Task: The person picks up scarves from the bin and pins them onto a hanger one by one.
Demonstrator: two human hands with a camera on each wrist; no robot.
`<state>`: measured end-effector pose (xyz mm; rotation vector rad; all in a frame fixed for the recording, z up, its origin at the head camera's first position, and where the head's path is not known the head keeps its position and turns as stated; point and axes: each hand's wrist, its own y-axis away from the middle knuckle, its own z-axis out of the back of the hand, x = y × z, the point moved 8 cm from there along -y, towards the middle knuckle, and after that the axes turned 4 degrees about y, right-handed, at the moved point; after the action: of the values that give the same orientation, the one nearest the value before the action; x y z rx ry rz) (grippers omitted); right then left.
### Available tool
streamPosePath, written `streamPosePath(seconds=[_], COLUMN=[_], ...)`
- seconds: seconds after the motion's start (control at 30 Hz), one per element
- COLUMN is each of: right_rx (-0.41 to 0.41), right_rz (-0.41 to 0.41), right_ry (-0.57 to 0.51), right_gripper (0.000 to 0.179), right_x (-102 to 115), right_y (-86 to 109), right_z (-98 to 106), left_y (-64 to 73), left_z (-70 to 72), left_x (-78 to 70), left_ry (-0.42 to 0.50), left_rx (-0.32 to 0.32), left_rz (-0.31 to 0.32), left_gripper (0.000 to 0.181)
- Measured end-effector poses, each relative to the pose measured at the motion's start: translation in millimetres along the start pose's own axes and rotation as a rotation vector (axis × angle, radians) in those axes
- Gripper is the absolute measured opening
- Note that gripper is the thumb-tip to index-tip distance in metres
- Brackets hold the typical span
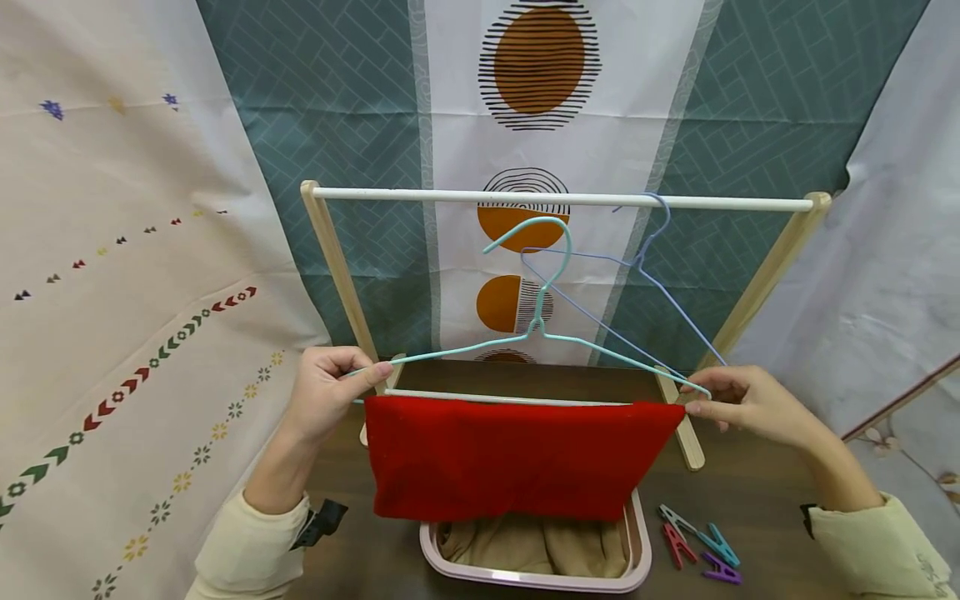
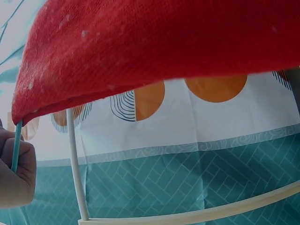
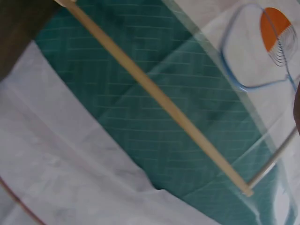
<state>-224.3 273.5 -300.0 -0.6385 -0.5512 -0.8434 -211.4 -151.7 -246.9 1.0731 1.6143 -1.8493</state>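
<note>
— Pinched at both ends, that mint hanger (image 1: 539, 308): left hand (image 1: 322, 387) on one side, right hand (image 1: 753, 408) on the other

— How much room around it, from where you stand?

— Its hook shows below the top rail (image 1: 420, 195), with the left leg (image 1: 337, 267) and right leg (image 1: 772, 271) of the rack rising behind the hands. Its right arm overlaps the violet hanger (image 1: 640, 260) on the rail; I can't tell whether they touch

— And the red cloth (image 1: 517, 458)?

— Between the hands, hanging below the hanger's sloping arms, upper edge nearly level, right corner just beside the right thumb. Its lower edge hides the far rim of the basket (image 1: 536, 577), where brown fabric (image 1: 532, 550) lies; clips (image 1: 677, 546) sit to the right on the dark tabletop (image 1: 375, 558)

— Are the fingers really closed on it?

— Yes: the left thumb lies on the wire with fingers curled behind, and the right thumb and fingers pinch the other tip. Whether that right thumb touches the cloth too, I can't say
</note>
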Motion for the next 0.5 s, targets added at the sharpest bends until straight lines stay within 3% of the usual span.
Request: streamPosePath(seconds=[0.27, 0.5], right_rx=[-0.059, -0.254], right_rz=[-0.07, -0.253], right_ry=[0.01, 0.046], right_gripper=[0.014, 0.013], right_x=[-54.2, -113.3], right_y=[37.7, 83.5], right_z=[-30.7, -69.4], left_y=[2.5, 3.1], left_z=[4.3, 6.8], left_x=[4.9, 7.4], left_ry=[-0.006, 0.019], left_rx=[-0.041, -0.069], left_rz=[0.0, -0.011], left_gripper=[0.029, 0.031])
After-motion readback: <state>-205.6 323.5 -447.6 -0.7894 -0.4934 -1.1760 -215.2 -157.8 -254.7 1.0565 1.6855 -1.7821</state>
